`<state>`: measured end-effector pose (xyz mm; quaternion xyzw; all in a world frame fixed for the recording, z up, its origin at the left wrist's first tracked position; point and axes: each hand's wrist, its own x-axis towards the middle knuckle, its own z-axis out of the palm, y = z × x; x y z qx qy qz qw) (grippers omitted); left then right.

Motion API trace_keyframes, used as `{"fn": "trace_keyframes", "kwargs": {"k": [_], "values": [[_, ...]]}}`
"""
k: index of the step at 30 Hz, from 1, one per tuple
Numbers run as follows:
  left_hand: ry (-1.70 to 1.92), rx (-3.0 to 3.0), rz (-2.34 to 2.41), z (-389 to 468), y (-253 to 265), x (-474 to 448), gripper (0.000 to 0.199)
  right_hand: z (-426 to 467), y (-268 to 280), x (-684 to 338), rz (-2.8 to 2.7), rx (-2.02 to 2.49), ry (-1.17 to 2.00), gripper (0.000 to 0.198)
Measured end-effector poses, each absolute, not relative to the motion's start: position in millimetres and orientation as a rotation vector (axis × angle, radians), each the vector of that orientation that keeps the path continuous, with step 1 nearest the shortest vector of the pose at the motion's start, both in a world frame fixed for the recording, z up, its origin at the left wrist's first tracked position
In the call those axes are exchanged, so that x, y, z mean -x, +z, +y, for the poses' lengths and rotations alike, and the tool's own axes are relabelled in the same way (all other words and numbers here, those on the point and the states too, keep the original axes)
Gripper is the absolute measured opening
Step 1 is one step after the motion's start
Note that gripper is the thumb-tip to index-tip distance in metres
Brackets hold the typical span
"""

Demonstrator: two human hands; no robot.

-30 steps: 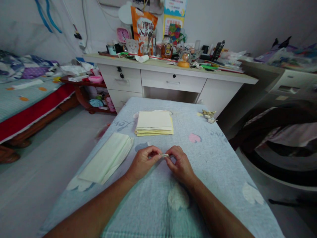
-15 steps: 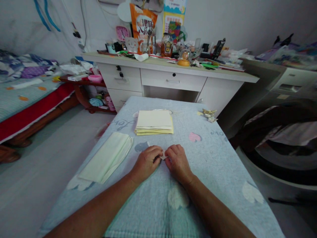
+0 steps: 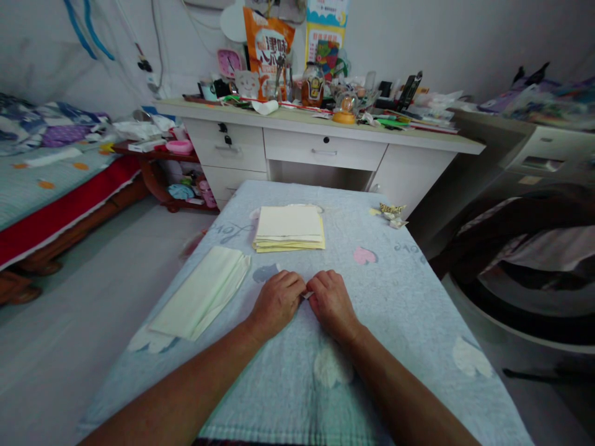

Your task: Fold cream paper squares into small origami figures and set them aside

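Both my hands meet over the middle of the cloth-covered table (image 3: 395, 322). My left hand (image 3: 280, 300) is closed, pinching one side of a small piece of white paper (image 3: 307, 295). From the other side, my right hand (image 3: 331, 302) grips the same paper with curled fingers. Most of the paper is hidden by the fingers, so its full shape cannot be made out. Beyond the hands lies a stack of cream and yellow paper sheets (image 3: 290, 223). A folded pale green sheet, paper or thin cloth, (image 3: 199, 294) rests to the left of my left hand.
Small folded or crumpled pieces (image 3: 393, 212), one with a leopard-like pattern, lie at the table's far right corner. Behind stands a white desk (image 3: 320, 148) crowded with jars and packets. A bed (image 3: 69, 179) is at the left, a front-loading washing machine (image 3: 543, 161) at the right.
My left hand has rolled slightly over the paper, hiding its thumb and more of the paper. The right fingers have shifted a little toward the left hand.
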<state>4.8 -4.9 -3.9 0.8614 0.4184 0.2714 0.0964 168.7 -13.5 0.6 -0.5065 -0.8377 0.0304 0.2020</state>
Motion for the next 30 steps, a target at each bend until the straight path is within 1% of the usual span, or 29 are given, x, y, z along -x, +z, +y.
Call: {"fn": "trace_keyframes", "kwargs": {"k": [6, 10, 13, 19, 25, 30], "values": [[0.715, -2.54, 1.215, -5.5, -2.2, 1.4, 0.017, -16.2, -5.5, -175.2, -2.325, 1.361, 0.275, 0.013], [0.634, -2.508, 1.181, -5.9, 3.4, 10.7, 0.014, -17.2, -8.0, -177.8, -2.308, 1.321, 0.327, 0.01], [0.623, -2.505, 1.165, -6.5, 6.0, 16.7, 0.007, -17.1, -7.6, -178.2, -2.301, 1.306, 0.327, 0.008], [0.664, -2.594, 1.073, -6.5, 2.8, 16.0, 0.007, -18.2, -4.9, -179.1, -2.316, 1.3, 0.307, 0.009], [0.679, -2.698, 1.031, -6.4, -2.9, 14.0, 0.015, -21.4, -2.1, -178.4, -2.35, 1.327, 0.272, 0.01], [0.677, -2.724, 1.031, -8.8, 1.0, 13.8, 0.018, -22.1, -2.4, -175.8, -2.349, 1.345, 0.25, 0.004]]}}
